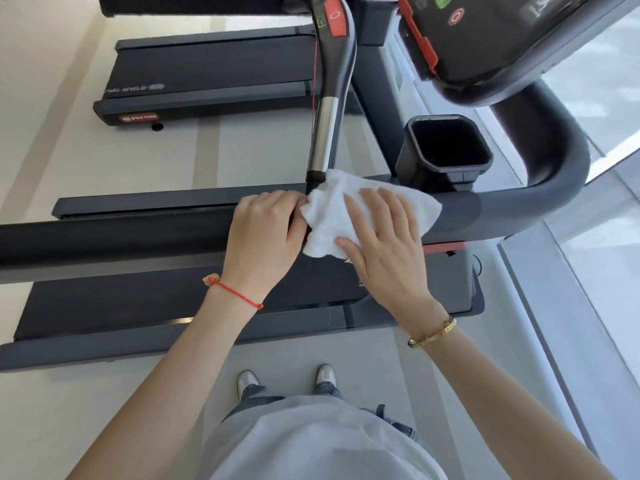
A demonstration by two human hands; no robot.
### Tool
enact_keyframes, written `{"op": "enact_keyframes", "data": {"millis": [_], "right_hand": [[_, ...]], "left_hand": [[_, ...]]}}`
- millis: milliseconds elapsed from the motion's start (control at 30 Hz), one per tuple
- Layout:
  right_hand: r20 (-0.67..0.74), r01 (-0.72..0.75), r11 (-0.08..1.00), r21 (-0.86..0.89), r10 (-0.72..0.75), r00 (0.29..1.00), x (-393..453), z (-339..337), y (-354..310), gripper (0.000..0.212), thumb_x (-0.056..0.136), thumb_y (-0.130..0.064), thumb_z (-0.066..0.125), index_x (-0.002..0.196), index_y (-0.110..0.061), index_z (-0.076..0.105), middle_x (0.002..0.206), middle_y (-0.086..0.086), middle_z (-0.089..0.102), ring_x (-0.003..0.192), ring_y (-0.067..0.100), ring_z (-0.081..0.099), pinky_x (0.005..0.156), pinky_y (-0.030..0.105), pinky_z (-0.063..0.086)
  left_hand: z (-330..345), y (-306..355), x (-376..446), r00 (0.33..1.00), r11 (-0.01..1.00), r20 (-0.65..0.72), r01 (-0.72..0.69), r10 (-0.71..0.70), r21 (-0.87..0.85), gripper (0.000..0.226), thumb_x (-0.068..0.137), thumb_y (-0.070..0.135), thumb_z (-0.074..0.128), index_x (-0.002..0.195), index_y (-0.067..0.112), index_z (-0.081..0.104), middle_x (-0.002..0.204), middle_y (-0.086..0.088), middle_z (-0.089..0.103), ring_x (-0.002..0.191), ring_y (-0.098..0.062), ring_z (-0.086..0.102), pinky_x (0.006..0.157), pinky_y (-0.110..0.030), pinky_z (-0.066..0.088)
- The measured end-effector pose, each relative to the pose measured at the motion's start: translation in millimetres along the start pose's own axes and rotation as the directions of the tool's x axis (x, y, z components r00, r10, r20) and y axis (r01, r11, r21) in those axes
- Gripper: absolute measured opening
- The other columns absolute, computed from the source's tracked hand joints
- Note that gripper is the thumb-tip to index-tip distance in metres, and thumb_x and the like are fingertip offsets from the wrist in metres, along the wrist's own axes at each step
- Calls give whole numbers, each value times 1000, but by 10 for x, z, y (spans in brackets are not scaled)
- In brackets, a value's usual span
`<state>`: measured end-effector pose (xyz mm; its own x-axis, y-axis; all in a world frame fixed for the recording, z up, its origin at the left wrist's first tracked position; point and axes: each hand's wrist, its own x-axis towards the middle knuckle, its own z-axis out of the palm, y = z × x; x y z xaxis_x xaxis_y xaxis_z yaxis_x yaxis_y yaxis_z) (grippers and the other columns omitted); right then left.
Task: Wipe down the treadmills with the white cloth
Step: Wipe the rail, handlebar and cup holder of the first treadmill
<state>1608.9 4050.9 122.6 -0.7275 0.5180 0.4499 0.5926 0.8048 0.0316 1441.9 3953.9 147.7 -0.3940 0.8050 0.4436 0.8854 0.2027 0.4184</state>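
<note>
**Both hands at the treadmill handrail**

Pale grey shirt front [311, 441] fills the bottom edge. Above it, the crumpled white terry cloth [332, 216] drapes over the dark grey padded treadmill handrail [138, 237]. Right hand [384, 244] lies flat, fingers spread, pressing the cloth down. Left hand [263, 233], curled narrow, pinches the cloth's left edge against the rail.
</note>
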Motion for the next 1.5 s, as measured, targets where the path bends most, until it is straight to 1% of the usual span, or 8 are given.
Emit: {"op": "enact_keyframes", "data": {"millis": [200,400,733,967,1100,1233,1400,1500], "right_hand": [[5,-162,987,-5,162,987,-175,-187,942,52,104,-45,23,134,-9,45,134,18,49,124,38,41,109,49,30],[-39,0,1000,-11,-1,999,37,-267,936,42,104,-40,33,117,-9,58,110,11,60,98,33,52,89,42,38],[182,319,945,65,-326,928,630,-149,160,59,103,-53,19,113,-11,59,83,5,56,69,26,47,64,39,37],[223,329,943,41,-330,917,760,-186,-62,54,104,-48,18,95,-9,55,78,5,47,68,26,40,65,41,34],[254,327,945,26,-323,912,822,-224,-327,54,104,-45,17,98,-8,56,85,7,52,75,28,44,70,43,38],[371,366,920,141,-392,842,923,-150,-859,62,103,-50,13,124,-9,54,105,7,59,84,31,51,76,45,42],[405,348,903,253,-425,809,1206,-110,-1342,63,96,-57,10,122,-20,53,87,-1,59,71,25,55,58,35,38],[480,286,865,412,-473,739,1407,-45,-1604,47,100,-57,17,116,-24,47,84,-3,57,72,23,55,59,33,36]], "left_hand": [[105,113,3,999,993,-35,26,-22,116,31,102,22,42,96,19,72,83,7,71,75,-18,62,87,-35,41],[106,124,-11,998,988,-54,29,-21,149,32,103,22,42,97,19,73,83,8,72,76,-16,63,89,-34,41],[-75,-97,-144,984,981,-162,105,-78,163,27,100,17,44,92,10,69,90,-1,71,89,-25,64,93,-39,41],[-424,-609,-319,985,973,-134,131,-106,190,28,103,21,46,102,15,73,102,3,73,101,-20,65,102,-39,38],[-579,-839,-377,989,975,-110,115,-95,192,28,103,23,46,104,14,72,103,3,73,101,-20,65,104,-40,38],[-708,-993,-395,990,976,-110,105,-85,192,26,101,19,46,100,12,71,99,1,72,97,-22,65,102,-42,39],[-927,-1309,-472,974,959,-170,185,-150,215,23,99,17,47,96,10,69,95,-2,71,93,-24,65,99,-43,40],[-1069,-1527,-539,969,952,-181,206,-166,228,24,100,15,46,91,8,67,91,-3,70,89,-25,64,98,-43,40]]}}
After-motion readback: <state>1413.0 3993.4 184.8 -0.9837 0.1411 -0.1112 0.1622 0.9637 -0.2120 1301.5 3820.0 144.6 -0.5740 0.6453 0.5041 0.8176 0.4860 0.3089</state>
